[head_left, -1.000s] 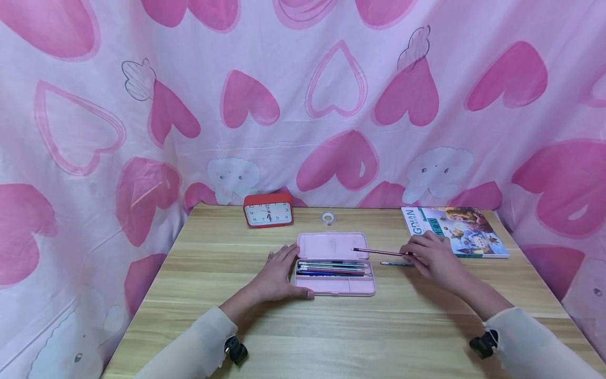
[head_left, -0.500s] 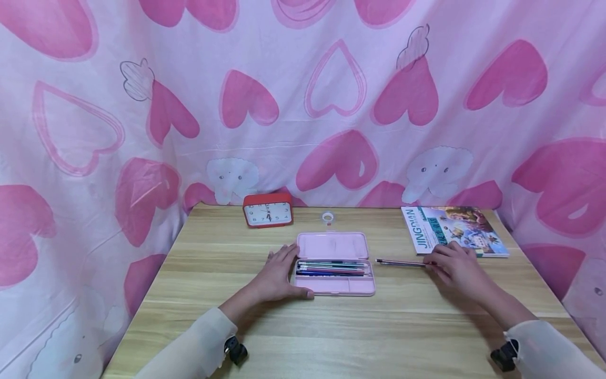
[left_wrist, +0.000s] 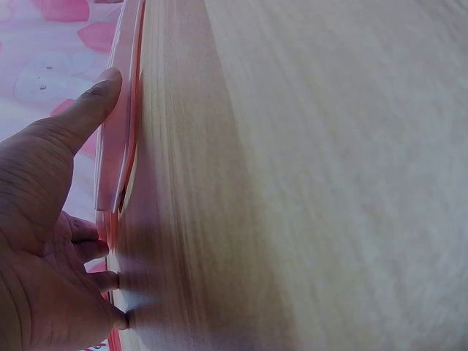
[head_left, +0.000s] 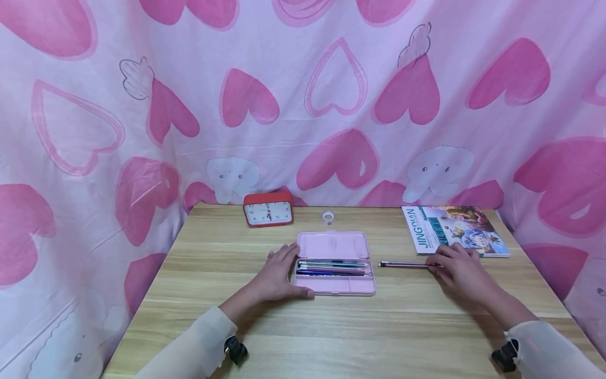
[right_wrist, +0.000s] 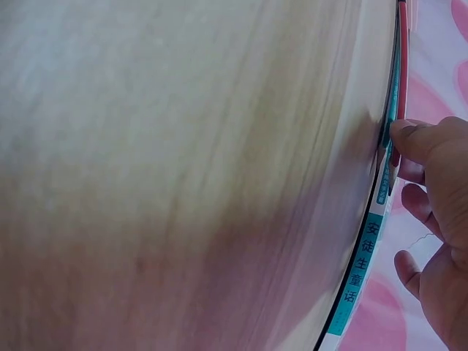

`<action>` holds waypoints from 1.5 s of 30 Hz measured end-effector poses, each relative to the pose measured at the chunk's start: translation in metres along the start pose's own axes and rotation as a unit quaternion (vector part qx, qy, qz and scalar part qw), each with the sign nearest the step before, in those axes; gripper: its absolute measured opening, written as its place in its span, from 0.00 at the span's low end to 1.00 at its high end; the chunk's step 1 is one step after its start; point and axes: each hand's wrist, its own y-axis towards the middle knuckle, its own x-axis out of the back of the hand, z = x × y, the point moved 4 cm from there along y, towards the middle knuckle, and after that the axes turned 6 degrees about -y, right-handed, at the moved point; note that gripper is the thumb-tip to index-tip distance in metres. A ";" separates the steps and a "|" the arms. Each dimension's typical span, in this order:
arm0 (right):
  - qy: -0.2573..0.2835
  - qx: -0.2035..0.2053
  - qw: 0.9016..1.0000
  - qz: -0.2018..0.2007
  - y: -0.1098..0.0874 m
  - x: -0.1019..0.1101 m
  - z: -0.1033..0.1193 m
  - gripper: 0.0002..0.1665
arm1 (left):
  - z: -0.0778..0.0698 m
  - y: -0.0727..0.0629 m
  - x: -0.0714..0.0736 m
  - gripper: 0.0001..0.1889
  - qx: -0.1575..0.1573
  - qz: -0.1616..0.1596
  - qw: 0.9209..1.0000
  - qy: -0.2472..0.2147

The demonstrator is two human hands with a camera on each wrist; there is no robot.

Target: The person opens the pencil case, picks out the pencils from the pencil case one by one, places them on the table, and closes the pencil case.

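Observation:
A pink pencil case (head_left: 336,285) lies with its lid (head_left: 332,245) raised back; several pencils (head_left: 333,267) fill its rear compartment. My left hand (head_left: 276,279) rests at its left end, thumb straight along the front edge, fingertips by the lid hinge. In the left wrist view the thumb presses the case's side (left_wrist: 121,146). To the right, my right hand (head_left: 456,266) pinches the right end of a dark red-striped pencil (head_left: 402,265) between thumb and fingers, low over the table. In the right wrist view a teal pencil (right_wrist: 395,80) lies alongside the red one (right_wrist: 404,66).
A red alarm clock (head_left: 268,210) stands at the back left of the wooden table (head_left: 303,337). A small tape roll (head_left: 327,217) lies behind the case. Just beyond the right hand is a colourful book (head_left: 454,229). A heart-patterned curtain (head_left: 284,142) hangs behind the table.
My right hand has moved right and lowered the pencil from beside the lid to the table, alongside the teal pencil. The left hand and the case have stayed put.

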 end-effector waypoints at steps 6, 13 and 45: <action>-0.016 0.009 1.000 -0.013 0.000 -0.003 -0.001 0.16 | -0.002 0.000 0.002 0.72 -0.002 -0.001 1.000 0.001; -0.014 0.002 1.000 0.008 0.000 -0.004 -0.001 0.15 | 0.000 0.000 0.001 0.72 -0.003 -0.001 1.000 0.000; 0.009 0.014 1.000 -0.003 0.021 0.010 0.021 0.15 | 0.000 -0.001 0.001 0.72 0.000 0.002 1.000 0.003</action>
